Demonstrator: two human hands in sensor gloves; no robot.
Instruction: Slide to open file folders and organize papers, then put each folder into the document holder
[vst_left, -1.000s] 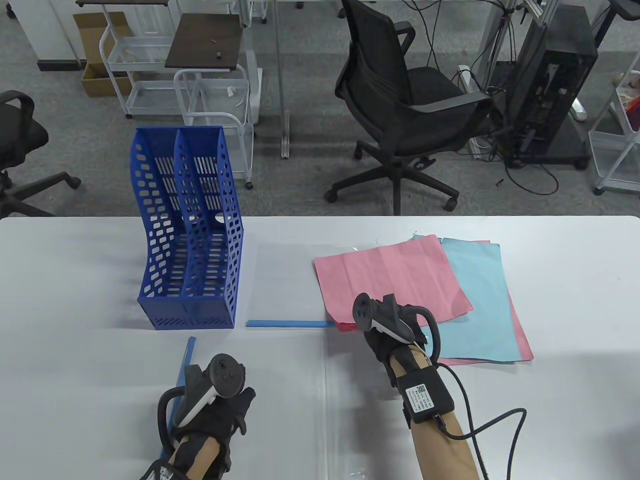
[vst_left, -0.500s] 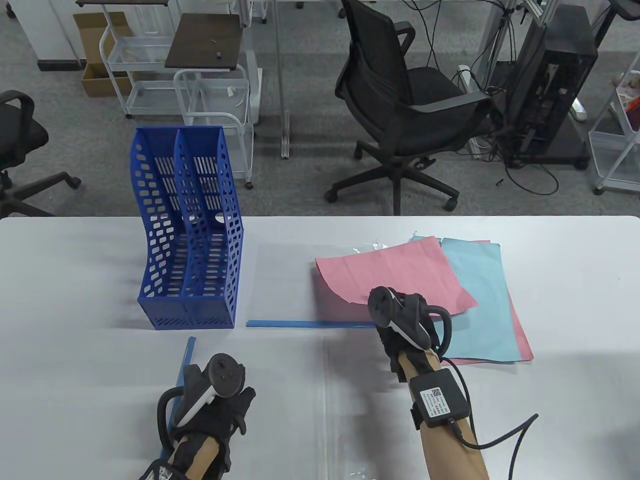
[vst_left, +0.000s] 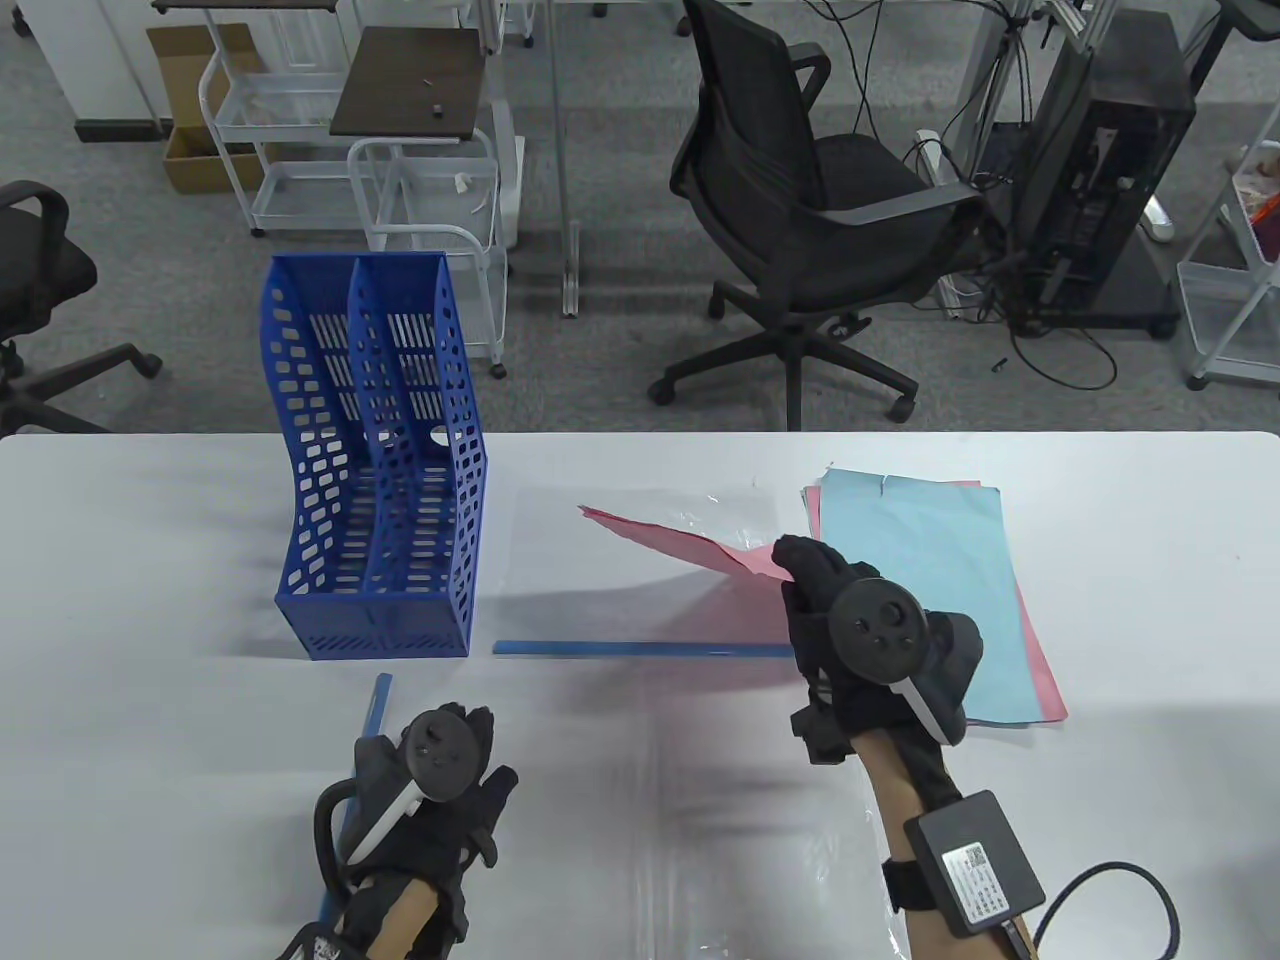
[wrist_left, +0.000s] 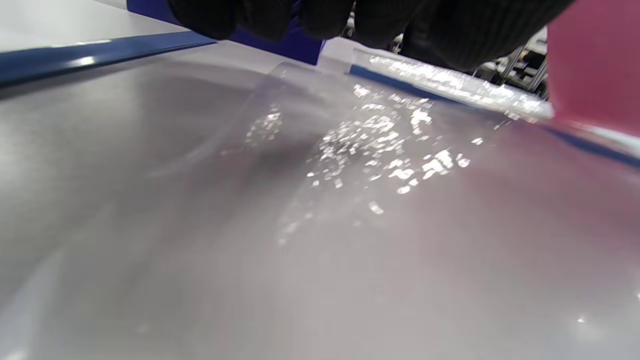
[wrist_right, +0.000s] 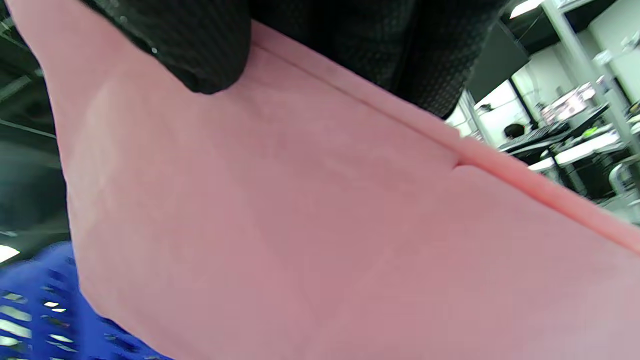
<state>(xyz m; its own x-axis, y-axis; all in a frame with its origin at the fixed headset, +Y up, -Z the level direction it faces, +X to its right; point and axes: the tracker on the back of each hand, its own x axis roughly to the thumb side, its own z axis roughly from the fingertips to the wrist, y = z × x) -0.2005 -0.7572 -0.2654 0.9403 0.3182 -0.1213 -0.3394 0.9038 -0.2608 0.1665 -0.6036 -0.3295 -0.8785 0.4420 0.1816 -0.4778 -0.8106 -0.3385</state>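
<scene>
Table view: the white table (vst_left: 150, 560) carries every work item. The blue perforated plastic document holder (vst_left: 375, 470), with two compartments, stands upright at the left rear, and both compartments hold nothing. A clear plastic file folder (vst_left: 640, 560) lies flat beside the holder, with its blue slide-bar spine (vst_left: 640, 649) along the near edge. A second clear plastic folder (vst_left: 700, 830) lies flat at the front centre. Its blue slide bar (vst_left: 378, 705) rests at its left edge, partly under the left hand.

A stack of light blue and pink paper sheets (vst_left: 920, 590) lies flat at the right, just beside the rear folder.

The right hand (vst_left: 850, 640) pinches one pink paper sheet (vst_left: 700, 545) at its right end. The sheet hangs tilted above the rear folder, and its far corner points left toward the holder. In the right wrist view the gloved fingertips (wrist_right: 200, 50) are curled against the sheet surface and the sheet fills the frame.

The left hand (vst_left: 440, 800) rests on the left edge of the front folder. In the left wrist view its fingertips (wrist_left: 260, 15) bear down on the clear plastic; whether they grip it cannot be determined.
</scene>
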